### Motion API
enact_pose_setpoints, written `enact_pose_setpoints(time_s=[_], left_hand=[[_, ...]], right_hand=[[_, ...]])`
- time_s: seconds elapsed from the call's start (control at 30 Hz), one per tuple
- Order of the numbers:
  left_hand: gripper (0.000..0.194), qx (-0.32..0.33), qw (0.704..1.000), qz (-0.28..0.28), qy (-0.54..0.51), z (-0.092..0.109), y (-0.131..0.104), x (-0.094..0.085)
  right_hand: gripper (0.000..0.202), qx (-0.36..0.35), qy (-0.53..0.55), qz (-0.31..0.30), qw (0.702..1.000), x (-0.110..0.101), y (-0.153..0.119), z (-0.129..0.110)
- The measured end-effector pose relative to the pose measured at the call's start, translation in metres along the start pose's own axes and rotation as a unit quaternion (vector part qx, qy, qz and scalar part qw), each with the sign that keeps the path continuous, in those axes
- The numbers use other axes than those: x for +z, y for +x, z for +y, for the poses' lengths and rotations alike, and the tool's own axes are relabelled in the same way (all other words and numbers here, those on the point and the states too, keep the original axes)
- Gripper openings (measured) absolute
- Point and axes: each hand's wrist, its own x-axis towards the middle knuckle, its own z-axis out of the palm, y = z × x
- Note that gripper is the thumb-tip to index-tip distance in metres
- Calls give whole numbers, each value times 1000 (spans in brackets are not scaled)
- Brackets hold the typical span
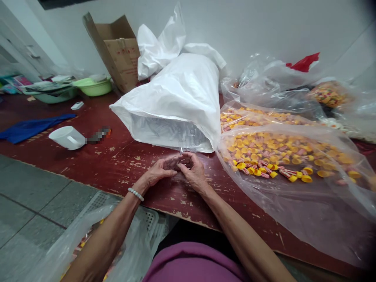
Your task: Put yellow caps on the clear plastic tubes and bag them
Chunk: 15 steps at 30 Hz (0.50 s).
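My left hand (163, 170) and my right hand (192, 170) meet over the table, just in front of a white woven sack (179, 90). The fingers of both are curled in and pressed together. What they hold is mostly hidden; a clear plastic piece (181, 150) shows at the fingertips. The sack lies on its side with its mouth facing me, and many clear plastic pieces (176, 131) are inside. To the right, a clear plastic bag (264, 207) spreads over a pile of small yellow-ended, red-and-white pieces (258, 156).
The worn red table (123, 168) also carries a white mug (67, 138), a blue cloth (32, 128), a green basin (93, 87) and a cardboard box (123, 58). More filled bags (331, 94) stand at the back right. Below the front edge is a white crate (98, 199).
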Motion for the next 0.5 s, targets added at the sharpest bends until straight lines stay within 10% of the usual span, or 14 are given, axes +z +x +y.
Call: enact_pose_setpoints(time_s=[0.23,0.5], left_hand=[[54,29,994,66,-77,-5,-5,-2],[44,57,952,248,-171,-3,2,-5]], right_hand=[[25,-69,-174,-41,981,-6,27,-4],[41,-98,-552,-59,826,-3,71,12]])
